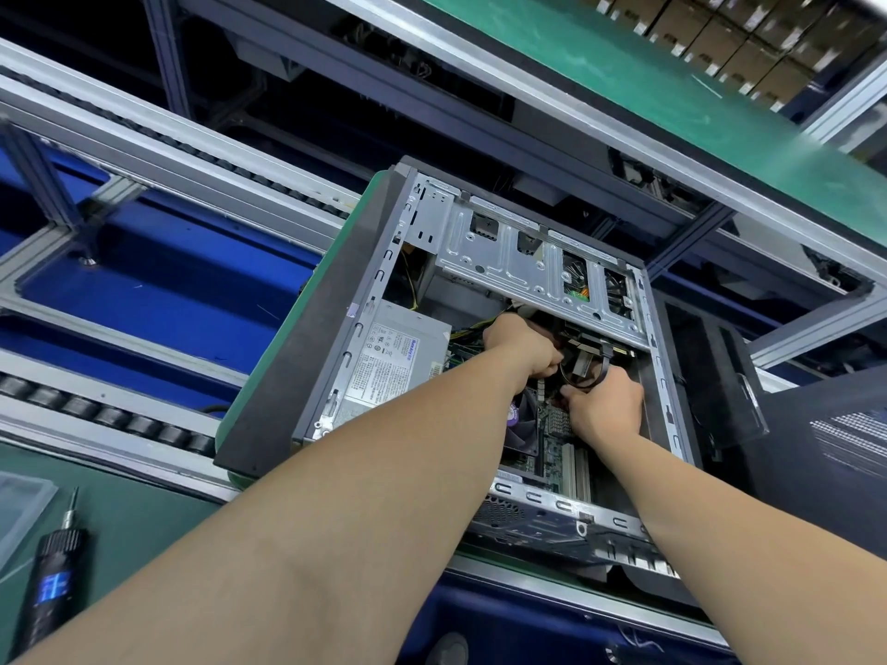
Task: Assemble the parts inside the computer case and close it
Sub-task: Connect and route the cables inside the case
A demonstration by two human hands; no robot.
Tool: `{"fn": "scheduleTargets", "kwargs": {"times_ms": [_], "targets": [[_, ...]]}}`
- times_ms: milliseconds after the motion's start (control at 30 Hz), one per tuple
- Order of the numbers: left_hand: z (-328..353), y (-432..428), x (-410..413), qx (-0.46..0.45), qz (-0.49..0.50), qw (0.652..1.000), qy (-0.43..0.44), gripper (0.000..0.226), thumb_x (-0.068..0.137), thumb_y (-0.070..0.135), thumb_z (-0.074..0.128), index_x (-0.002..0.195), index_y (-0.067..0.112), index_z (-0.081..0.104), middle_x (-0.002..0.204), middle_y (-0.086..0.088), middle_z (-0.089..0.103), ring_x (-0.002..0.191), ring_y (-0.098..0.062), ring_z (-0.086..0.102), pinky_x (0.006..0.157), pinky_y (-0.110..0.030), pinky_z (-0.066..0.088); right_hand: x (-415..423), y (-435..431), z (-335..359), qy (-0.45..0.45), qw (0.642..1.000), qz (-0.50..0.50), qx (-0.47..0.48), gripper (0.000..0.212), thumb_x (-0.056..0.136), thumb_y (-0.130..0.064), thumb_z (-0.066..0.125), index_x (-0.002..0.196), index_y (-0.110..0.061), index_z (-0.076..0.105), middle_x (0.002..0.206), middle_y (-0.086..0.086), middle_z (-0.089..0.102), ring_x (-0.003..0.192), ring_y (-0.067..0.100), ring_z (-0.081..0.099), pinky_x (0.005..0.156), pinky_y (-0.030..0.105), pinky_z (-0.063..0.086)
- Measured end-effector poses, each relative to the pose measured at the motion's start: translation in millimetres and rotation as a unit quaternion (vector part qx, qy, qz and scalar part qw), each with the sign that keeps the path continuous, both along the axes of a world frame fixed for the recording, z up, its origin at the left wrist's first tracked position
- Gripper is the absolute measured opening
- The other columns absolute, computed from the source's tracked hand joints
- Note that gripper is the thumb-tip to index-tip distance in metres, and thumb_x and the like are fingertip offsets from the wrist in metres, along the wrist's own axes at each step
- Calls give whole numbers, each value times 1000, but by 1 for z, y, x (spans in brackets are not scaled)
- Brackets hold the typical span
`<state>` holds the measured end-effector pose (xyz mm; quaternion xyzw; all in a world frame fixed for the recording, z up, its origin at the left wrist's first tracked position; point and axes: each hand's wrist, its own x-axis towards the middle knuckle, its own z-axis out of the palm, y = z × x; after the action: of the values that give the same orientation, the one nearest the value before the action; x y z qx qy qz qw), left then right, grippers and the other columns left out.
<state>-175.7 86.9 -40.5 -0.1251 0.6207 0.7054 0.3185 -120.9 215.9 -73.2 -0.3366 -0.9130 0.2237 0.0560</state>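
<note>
An aluminium conveyor frame [192, 151] is seen running across the scene, and on it a green pallet [238, 476] carries the computer case [667, 391]. The case is laid on its side near the middle of the view, with its open side facing up. A dark perforated side panel [835, 453] is set apart from it at the right.

Inside the case, a silver drive cage [509, 261] spans the far end. A grey power supply [389, 371] is seated against the left wall. The motherboard [552, 453] covers the floor, with a fan [523, 419] mounted on it.

The left hand [523, 348] is reached in below the drive cage, its fingers curled down into the wiring; what it has hold of cannot be told. The right hand [607, 407] is placed just beside it, its fingertips pinched on the end of a looping black cable [602, 371].

An electric screwdriver [53, 578] with a lit blue display is laid on the bench at the lower left, beside a clear plastic bag [19, 511].

A white label with a blue brand word and dense print is carried on the power supply; none of it can be read.
</note>
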Motion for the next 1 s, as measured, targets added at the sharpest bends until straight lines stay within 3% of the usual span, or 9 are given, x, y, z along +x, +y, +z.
{"fn": "scheduleTargets", "kwargs": {"times_ms": [67, 200, 334, 467, 634, 734, 867, 1001], "targets": [[2, -2, 1, 8, 18, 999, -25, 39, 84, -7, 75, 120, -12, 59, 119, -25, 66, 106, -40, 68, 71, -35, 61, 0, -1, 0, -2, 1000, -6, -10, 33, 90, -18, 80, 121, -10, 69, 127, 21, 61, 100, 36, 63, 93, 39, 52], [2, -1, 2, -6, 2, 1000, -12, 38, 84, -5, 77, 118, -12, 62, 117, -25, 66, 105, -41, 69, 86, -44, 60, 1, 1, -1, 4, 1000, -5, -11, 32, 92, -15, 78, 122, -9, 67, 128, 21, 59, 87, 27, 54, 89, 34, 49], [6, -5, 3, -3, -2, 1000, -21, 44, 85, -4, 76, 123, -12, 58, 123, -25, 63, 108, -41, 67, 84, -38, 60, 2, 0, 2, 10, 1000, 3, -7, 18, 91, -13, 79, 99, -13, 62, 121, 21, 60, 83, 28, 52, 81, 31, 44], [5, -2, 4, -36, -11, 999, 8, 37, 80, -4, 81, 112, -13, 64, 116, -26, 66, 96, -40, 71, 83, -45, 62, 2, -1, 4, 15, 1000, 1, 2, 30, 87, -16, 84, 82, -22, 55, 116, 21, 62, 83, 28, 52, 82, 33, 47], [7, -2, 4, -29, -10, 1000, 7, 37, 82, -5, 79, 114, -14, 63, 120, -27, 64, 101, -42, 69, 85, -46, 61, 1, -1, 2, 19, 1000, -8, -11, 21, 89, -17, 82, 90, -20, 61, 118, 22, 62, 83, 28, 49, 81, 30, 43], [7, -2, 4, -22, -12, 1000, 1, 38, 82, -7, 78, 116, -15, 62, 121, -28, 63, 105, -43, 67, 86, -47, 60, 1, -1, 1, 18, 1000, -8, -13, 19, 88, -16, 82, 92, -17, 63, 116, 22, 62, 91, 36, 60, 84, 34, 48], [5, -1, 3, -24, -11, 1000, 0, 36, 83, -6, 78, 114, -14, 62, 120, -27, 64, 102, -41, 69, 86, -45, 61, 2, -3, 1, 24, 999, -11, -20, 29, 87, -15, 82, 80, -21, 55, 93, 8, 56, 101, 39, 63, 86, 33, 46], [3, 0, 2, -26, -5, 1000, 3, 41, 81, -6, 79, 116, -13, 60, 123, -26, 60, 104, -43, 67, 85, -47, 61, 2, -1, 2, 6, 1000, 2, -11, 20, 88, -16, 82, 97, -11, 65, 117, 25, 64, 111, 39, 59, 93, 37, 49]]}}
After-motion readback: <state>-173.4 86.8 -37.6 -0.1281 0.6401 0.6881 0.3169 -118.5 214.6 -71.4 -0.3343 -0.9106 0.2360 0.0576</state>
